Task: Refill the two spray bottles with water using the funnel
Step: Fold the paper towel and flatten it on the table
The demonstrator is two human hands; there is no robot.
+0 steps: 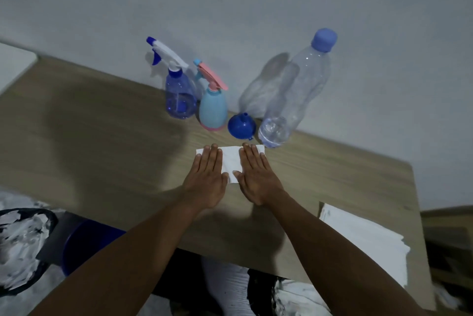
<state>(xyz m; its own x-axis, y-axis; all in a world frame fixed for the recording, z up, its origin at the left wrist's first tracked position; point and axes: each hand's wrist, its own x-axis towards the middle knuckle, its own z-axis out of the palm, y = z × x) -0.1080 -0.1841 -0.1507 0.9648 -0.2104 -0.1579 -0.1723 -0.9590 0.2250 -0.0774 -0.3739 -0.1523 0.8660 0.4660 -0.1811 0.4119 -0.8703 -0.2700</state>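
Both hands — left (208,177), right (256,177) — lie flat, fingers open, on a tissue (230,162). Just behind it sits the funnel (241,126), light and rigid. Left stand two sprayers (179,93) (213,108) — thin plastic, probably tippy; grip below the necks.

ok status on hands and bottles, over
Left hand and right hand flat on tissue, empty. Spray bottles capped, funnel untouched. Nothing blocking.
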